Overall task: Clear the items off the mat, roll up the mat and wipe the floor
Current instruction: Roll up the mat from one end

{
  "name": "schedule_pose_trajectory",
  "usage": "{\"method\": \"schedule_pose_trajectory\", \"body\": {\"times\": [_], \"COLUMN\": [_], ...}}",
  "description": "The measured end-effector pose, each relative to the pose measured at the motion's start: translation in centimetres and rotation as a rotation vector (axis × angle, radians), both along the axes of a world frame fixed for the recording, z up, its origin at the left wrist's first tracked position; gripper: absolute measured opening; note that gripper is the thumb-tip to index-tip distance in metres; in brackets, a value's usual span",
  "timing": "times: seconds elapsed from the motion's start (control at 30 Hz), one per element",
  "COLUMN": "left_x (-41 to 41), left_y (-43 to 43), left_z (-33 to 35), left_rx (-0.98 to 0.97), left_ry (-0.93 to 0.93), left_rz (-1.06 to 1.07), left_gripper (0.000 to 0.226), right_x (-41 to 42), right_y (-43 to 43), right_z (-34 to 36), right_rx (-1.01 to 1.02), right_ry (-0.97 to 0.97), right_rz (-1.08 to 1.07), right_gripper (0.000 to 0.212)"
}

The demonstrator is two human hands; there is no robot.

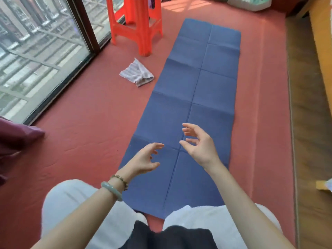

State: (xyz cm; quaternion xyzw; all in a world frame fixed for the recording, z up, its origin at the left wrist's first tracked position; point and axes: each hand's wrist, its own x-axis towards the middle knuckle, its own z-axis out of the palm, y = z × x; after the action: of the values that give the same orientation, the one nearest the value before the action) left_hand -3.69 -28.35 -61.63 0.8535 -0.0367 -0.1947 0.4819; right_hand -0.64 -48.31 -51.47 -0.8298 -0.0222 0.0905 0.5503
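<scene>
Above the blue mat (197, 97), both hands, left (143, 159) and right (199, 145), hover with fingers loosely spread, holding nothing.

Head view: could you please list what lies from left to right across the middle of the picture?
Dark-framed glass window → crumpled grey-and-white striped cloth → long blue creased mat → brown wooden floor strip.

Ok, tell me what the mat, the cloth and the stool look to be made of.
Mat: likely thin foam or rubber, matte blue, with a grid of fold creases.
Cloth: soft woven or microfibre fabric, pale striped, crumpled.
Stool: moulded plastic, glossy orange-red, with smooth one-piece legs.
</scene>
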Motion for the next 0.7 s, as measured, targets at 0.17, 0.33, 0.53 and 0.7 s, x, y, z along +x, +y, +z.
{"method": "schedule_pose_trajectory", "body": {"times": [0.17,0.33,0.53,0.7], "left_x": [-2.5,-4.6,-9.3,-12.2], "left_y": [-0.1,-0.3,-2.4,-5.3], "left_z": [-9.6,-15.6,-21.0,-26.1], "left_rx": [0.134,0.424,0.743,0.781], "left_ry": [0.11,0.128,0.105,0.051], "left_rz": [-0.089,-0.255,-0.653,-0.903], "left_gripper": [0.065,0.062,0.06,0.082], "right_x": [-1.4,-2.9,-6.5,-6.7], "right_y": [0.4,-0.5,-1.6,-3.4], "right_z": [-9.5,-17.0,-23.1,-24.8], "right_rx": [-0.047,-0.17,-0.26,-0.235], "right_ry": [0.125,0.238,0.385,0.395], "right_rz": [-0.026,-0.04,-0.037,-0.142], "right_gripper": [0.041,0.037,0.032,0.029]}}
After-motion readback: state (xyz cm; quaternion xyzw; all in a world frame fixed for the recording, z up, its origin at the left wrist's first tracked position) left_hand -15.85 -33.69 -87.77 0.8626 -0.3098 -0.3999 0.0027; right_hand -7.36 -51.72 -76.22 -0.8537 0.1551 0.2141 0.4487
